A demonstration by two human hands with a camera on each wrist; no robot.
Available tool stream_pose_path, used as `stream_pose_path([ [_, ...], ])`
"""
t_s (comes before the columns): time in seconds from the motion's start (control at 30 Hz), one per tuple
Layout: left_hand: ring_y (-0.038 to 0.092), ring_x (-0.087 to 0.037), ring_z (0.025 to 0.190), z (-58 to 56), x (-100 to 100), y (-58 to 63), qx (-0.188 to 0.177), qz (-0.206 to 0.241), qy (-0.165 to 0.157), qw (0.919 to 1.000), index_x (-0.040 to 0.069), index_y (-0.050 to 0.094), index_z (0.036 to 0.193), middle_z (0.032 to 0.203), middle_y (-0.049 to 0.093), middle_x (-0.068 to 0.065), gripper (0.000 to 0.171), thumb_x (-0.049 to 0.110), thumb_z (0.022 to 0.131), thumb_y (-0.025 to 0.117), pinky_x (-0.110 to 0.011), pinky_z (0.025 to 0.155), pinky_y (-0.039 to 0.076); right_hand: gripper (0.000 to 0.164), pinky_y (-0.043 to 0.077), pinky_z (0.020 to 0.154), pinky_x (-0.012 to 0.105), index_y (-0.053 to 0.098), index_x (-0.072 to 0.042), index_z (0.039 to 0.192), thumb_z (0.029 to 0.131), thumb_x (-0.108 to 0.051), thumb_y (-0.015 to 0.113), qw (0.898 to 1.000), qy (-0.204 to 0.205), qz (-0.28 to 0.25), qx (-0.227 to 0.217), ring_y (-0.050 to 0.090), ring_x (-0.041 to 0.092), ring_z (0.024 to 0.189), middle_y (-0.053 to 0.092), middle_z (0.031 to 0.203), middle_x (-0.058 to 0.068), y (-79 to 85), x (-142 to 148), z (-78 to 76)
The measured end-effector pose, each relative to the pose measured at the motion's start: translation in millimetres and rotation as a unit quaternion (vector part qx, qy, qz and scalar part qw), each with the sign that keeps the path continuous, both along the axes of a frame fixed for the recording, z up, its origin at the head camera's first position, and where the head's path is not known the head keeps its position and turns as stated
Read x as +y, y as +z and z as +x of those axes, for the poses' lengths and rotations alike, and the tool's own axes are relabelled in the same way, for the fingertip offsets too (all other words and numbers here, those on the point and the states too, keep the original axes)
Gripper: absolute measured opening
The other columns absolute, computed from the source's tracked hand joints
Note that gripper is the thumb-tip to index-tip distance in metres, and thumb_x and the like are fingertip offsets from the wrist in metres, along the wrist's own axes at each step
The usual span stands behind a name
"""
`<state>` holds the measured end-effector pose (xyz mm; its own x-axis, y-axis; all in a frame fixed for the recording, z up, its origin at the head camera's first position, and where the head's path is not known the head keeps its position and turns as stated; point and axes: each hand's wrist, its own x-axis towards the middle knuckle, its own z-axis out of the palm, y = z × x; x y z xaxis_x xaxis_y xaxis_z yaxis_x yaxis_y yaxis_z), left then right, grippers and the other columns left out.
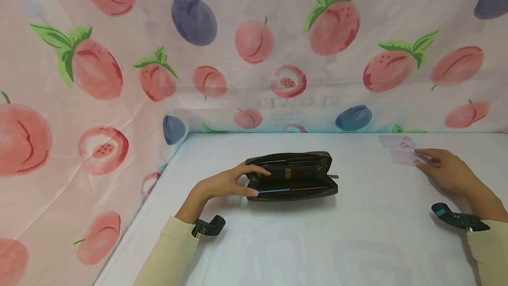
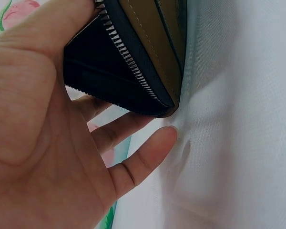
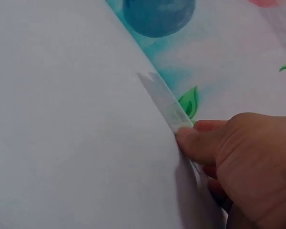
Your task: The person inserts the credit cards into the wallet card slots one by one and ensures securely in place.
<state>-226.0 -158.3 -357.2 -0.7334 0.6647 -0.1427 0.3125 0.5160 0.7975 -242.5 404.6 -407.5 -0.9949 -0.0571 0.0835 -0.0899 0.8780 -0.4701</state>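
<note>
A dark zip-around wallet [image 1: 291, 196] stands unzipped on the white table, its mouth spread towards me. My left hand [image 1: 226, 183] grips its left end, thumb at the near side and a finger over the opening. Inside, a blue edge [image 1: 274, 190] and a reddish edge [image 1: 307, 188] show in the near slots. The left wrist view shows the metal zip teeth [image 2: 128, 59] and brown slots close to the palm. Well to the right, my right hand [image 1: 454, 173] pinches a thin, pale folded paper [image 1: 402, 156] with pinkish print between thumb and fingers, near the table's back edge.
The white-covered table [image 1: 317, 242] meets a fruit-print curtain [image 1: 254, 96] at the back and another along the left side. Each wrist wears a black camera mount, one on the left [image 1: 209, 226] and one on the right [image 1: 456, 219]. The wallet's zip pull [image 1: 334, 176] sticks out rightward.
</note>
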Motion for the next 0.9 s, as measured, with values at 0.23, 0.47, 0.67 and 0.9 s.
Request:
stream_pose_path([
  [0.23, -0.004, -0.017, 0.143, 0.3, 1.1, 1.5, -0.001, 0.002, -0.001, 1.0, 0.037, 0.054, 0.132, 0.15, 0.028, 0.009, 0.051, 0.035, 0.085, 0.074, -0.057, 0.107, 0.015, 0.06, 0.029, 0.084, 0.072, 0.041, 0.009, 0.136, 0.097, -0.033, 0.056, 1.0, -0.026, -0.004, -0.016, 0.034, 0.057, 0.107, 0.032, 0.128, 0.041, -1.3, 4.2, -1.8],
  [0.47, -0.003, -0.017, 0.143, 0.0, 0.2, -0.5, -0.001, 0.004, 0.001, 1.0, 0.039, 0.055, 0.131, 0.15, 0.029, 0.009, 0.05, 0.034, 0.085, 0.074, -0.057, 0.107, 0.016, 0.072, 0.027, 0.086, 0.072, 0.033, 0.009, 0.141, 0.096, -0.042, 0.056, 1.0, -0.003, -0.013, -0.027, 0.032, 0.059, 0.113, 0.034, 0.128, 0.044, 0.0, 4.2, -3.1],
  [0.67, 0.0, -0.018, 0.143, -0.5, 0.0, -1.3, 0.002, 0.002, 0.003, 1.0, 0.038, 0.055, 0.131, 0.149, 0.029, 0.008, 0.05, 0.034, 0.085, 0.074, -0.057, 0.107, 0.016, 0.078, 0.033, 0.085, 0.07, 0.031, 0.012, 0.141, 0.094, -0.043, 0.059, 1.0, 0.011, -0.012, -0.026, 0.039, 0.057, 0.107, 0.038, 0.123, 0.044, 2.9, 5.1, -2.8],
  [0.9, -0.002, -0.018, 0.143, -1.4, 0.5, -0.7, 0.005, -0.001, -0.002, 1.0, 0.037, 0.054, 0.132, 0.148, 0.032, 0.01, 0.051, 0.035, 0.085, 0.073, -0.057, 0.107, 0.015, 0.071, 0.04, 0.078, 0.065, 0.037, 0.01, 0.138, 0.091, -0.035, 0.065, 1.0, -0.004, -0.011, 0.006, 0.046, 0.051, 0.094, 0.043, 0.115, 0.041, 3.6, 0.4, -1.1],
])
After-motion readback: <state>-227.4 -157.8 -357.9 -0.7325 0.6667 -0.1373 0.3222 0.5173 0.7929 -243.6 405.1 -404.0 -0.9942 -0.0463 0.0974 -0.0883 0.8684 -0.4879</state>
